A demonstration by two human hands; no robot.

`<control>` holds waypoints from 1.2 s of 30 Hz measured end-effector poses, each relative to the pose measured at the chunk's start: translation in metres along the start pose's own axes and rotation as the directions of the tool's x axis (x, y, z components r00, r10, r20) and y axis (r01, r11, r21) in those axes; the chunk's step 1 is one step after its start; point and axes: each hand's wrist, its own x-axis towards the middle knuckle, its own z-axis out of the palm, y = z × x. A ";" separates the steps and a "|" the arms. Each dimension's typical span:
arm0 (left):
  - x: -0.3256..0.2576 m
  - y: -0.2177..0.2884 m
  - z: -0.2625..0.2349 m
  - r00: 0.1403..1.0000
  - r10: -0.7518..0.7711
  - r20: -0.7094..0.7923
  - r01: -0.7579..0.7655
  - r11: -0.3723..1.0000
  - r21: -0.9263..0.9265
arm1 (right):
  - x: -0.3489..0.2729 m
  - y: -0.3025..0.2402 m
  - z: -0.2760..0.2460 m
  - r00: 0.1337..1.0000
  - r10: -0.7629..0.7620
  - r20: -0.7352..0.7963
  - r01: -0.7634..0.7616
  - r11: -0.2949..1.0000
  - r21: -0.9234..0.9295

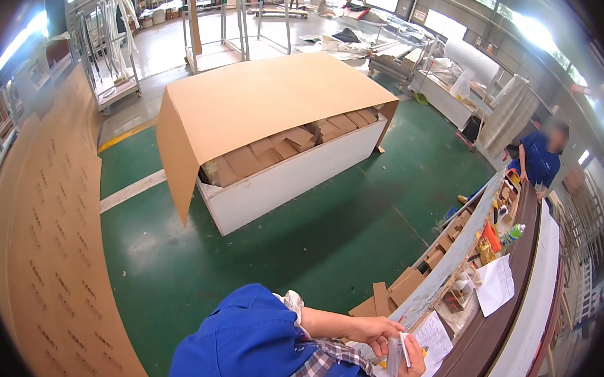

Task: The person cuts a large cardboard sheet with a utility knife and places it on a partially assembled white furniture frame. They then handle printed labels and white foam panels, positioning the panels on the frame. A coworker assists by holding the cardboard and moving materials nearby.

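Low in the head view, both hands meet over the near end of a long bench (pixel 526 292). The left hand (pixel 376 329) reaches in from a blue sleeve (pixel 243 347) with a plaid cuff, its fingers curled onto the top of a small pale tube (pixel 395 353), perhaps a roll or marker; it is too small to tell. The right hand (pixel 416 363) comes from below and wraps the same tube from the other side, fingers closed round it, so both hands grip it at once. The tube stands roughly upright, just above a white sheet (pixel 435 335) lying on the bench edge. Another sheet (pixel 496 283) lies further along the bench, near a green-capped bottle (pixel 513 233) and an orange tool (pixel 491 237). Cardboard pieces (pixel 392 293) lean under the bench. On the green floor (pixel 306 244) well apart stands a white crate (pixel 287 179) of cardboard parts, half covered by a big cardboard sheet (pixel 261 100). A person (pixel 541 158) in blue stands at the far end of the bench.
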 end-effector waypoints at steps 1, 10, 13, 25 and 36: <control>0.000 -0.003 0.001 0.999 0.030 -0.014 -0.032 0.993 -0.111 | -0.005 0.007 0.002 1.000 -0.021 -0.019 0.021 1.000 -0.009; 0.008 -0.025 -0.011 0.897 0.317 0.308 -0.425 0.810 0.405 | -0.011 0.008 -0.003 0.990 0.128 -0.050 -0.117 0.975 0.190; 0.006 -0.017 -0.008 0.920 0.279 0.275 -0.382 0.792 0.476 | -0.027 0.013 -0.007 0.974 0.195 0.112 -0.225 0.801 0.555; 0.018 -0.023 0.007 0.955 0.079 0.286 -0.265 0.660 0.703 | -0.058 0.033 0.009 0.912 0.409 -0.004 -0.257 0.580 0.773; 0.002 0.000 0.031 0.935 0.265 0.234 -0.351 0.629 0.694 | -0.101 0.070 0.036 0.757 0.610 0.232 -0.486 0.290 0.824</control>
